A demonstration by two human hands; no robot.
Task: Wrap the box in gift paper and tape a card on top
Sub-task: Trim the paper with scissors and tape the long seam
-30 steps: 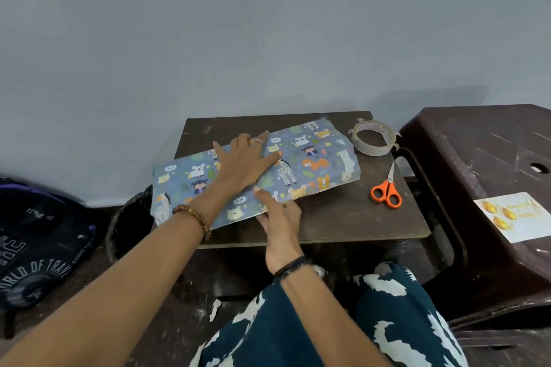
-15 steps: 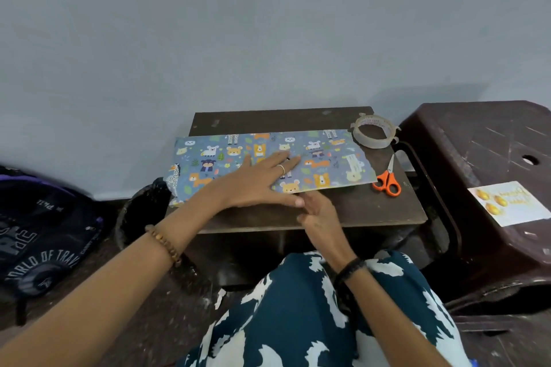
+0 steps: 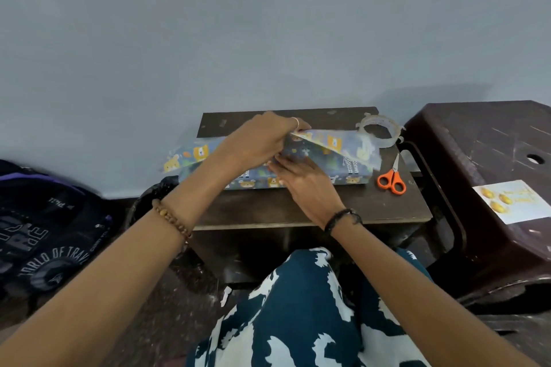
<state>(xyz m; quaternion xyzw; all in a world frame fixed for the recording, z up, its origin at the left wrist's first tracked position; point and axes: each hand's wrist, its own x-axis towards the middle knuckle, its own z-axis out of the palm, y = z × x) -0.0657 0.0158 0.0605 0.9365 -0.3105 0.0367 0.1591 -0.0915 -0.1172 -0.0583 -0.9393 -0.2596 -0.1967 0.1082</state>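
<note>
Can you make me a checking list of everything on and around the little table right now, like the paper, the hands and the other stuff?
Surface: small dark table, scuffed, against a grey wall.
Job's things: gift paper with animal print lies over the box, far flap lifted; card waits on the brown plastic stool; tape roll at the table's far right corner.
Clutter: orange scissors beside the paper.
Grippers: left hand pinches the flap's edge; right hand presses flat on the paper.
Cables: nothing seen.
Surroundings: dark backpack on the floor at left; paper scrap on the floor.
</note>
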